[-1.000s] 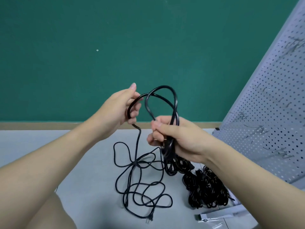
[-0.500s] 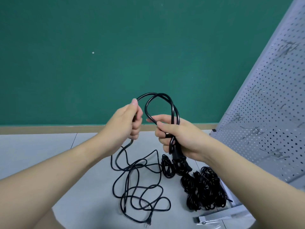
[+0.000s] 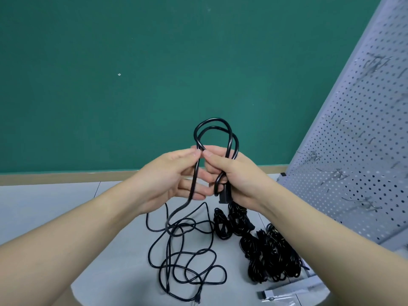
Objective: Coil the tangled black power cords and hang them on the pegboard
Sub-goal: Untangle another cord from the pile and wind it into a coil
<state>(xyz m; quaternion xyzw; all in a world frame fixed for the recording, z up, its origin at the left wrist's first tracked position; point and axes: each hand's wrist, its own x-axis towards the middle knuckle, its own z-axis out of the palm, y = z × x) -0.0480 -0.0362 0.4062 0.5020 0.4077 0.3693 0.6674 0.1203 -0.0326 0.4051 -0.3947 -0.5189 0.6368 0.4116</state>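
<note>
We hold the thin black rubber power cord (image 3: 215,138) up in front of us, well above the pale grey bench (image 3: 55,202); our right hand (image 3: 234,175) has its fingers curled round the gathered loops, with the cord's blocky black plug end (image 3: 224,196) poking out just below the palm; two loops stand upright above that fist, their long axis running roughly vertical. Our left hand (image 3: 167,180) pinches the free run of the cord between thumb and forefinger, right beside the right thumb, the other fingers loosely spread beneath; the two hands almost touch.

What the next wrap turns on, we judge, is that the slack all lies below and to the left: from the left pinch the cord drops straight down to the loose tangle (image 3: 183,257) sprawled towards the bench's near edge; so the left hand is the nearer one to feed it, sliding down the run and bringing a fresh length up to the right fist. The tangled crossings may snag as they lift.

Other bundled black cords (image 3: 267,257) lie heaped by the bench's right edge, at the foot of the leaning grey perforated metal pegboard (image 3: 357,151) with its wire hooks.
</note>
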